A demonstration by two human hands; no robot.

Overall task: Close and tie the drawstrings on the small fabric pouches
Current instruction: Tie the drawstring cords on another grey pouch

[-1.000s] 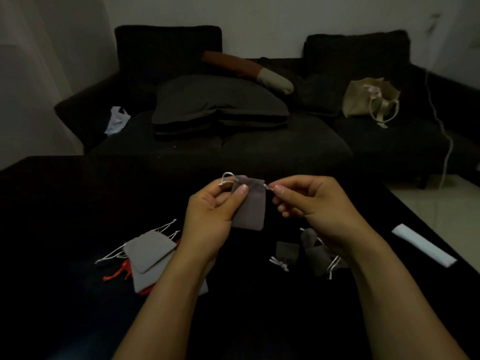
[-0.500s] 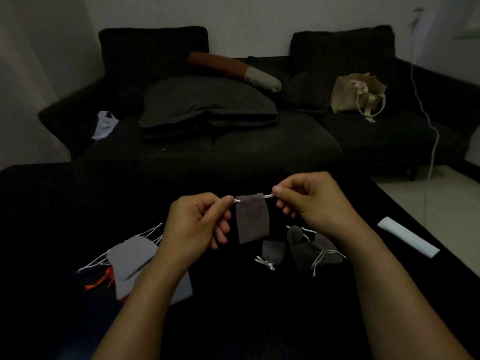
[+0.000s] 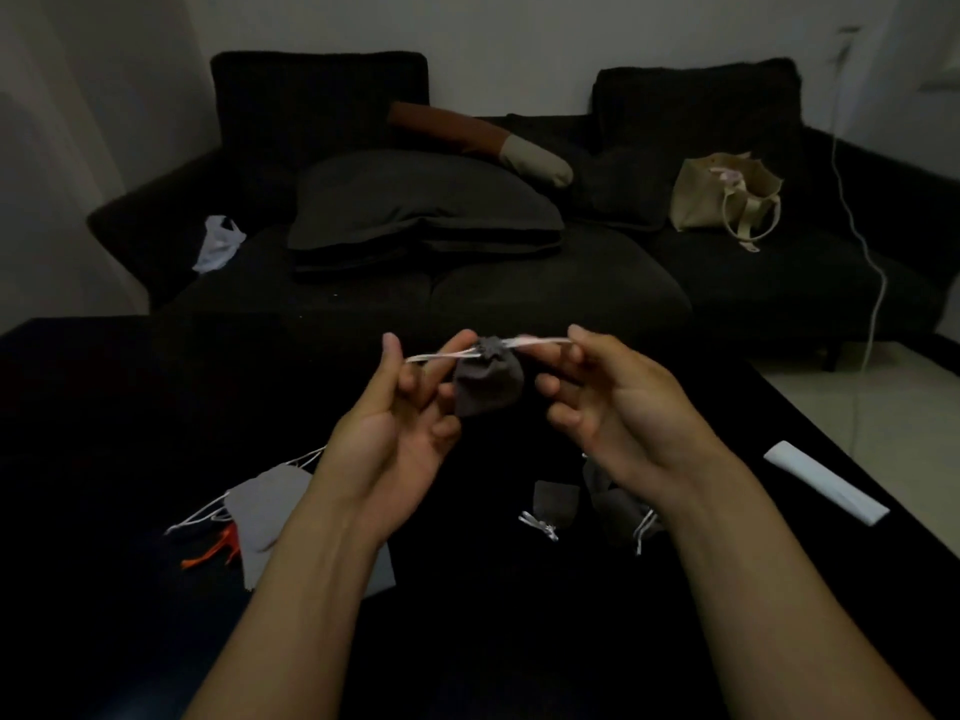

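Hands raised above the dark table [image 3: 130, 407] hold a grey pouch [image 3: 487, 384] between them, its mouth gathered tight. The left hand [image 3: 395, 433] pinches one white drawstring [image 3: 441, 356]; the right hand [image 3: 613, 407] pinches the other, both cords pulled outward. More pouches [image 3: 265, 501] lie on the table below.

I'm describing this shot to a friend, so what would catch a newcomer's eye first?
First, the small grey pouch held up mid-frame, its mouth cinched, with the left hand and right hand pulling its white strings apart. Next, the flat grey pouches lower left on the black table.
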